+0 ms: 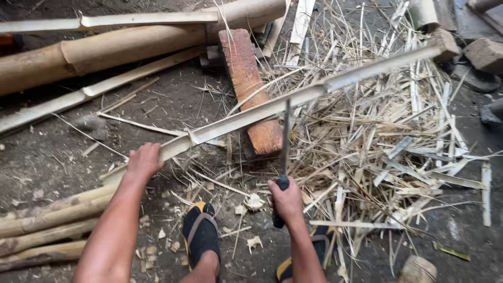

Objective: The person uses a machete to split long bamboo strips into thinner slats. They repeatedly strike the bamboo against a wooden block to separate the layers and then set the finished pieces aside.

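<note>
while our left hand point(142, 161) grips the near end of the split bamboo strip point(272, 107), its long axis runs up and away to the right, resting across the reddish wooden block point(250, 89). our right hand point(287, 200) is closed on the blade's point(285, 137) dark handle, the blade standing just ahead of it, meeting the strip.

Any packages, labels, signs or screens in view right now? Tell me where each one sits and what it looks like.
None in view: no package, label, sign or screen.
What shows instead: the left hand grips a long split bamboo strip lying across a reddish wooden block.
The right hand holds a long blade upright against the strip.
Pale bamboo shavings litter the dirt ground.
</note>
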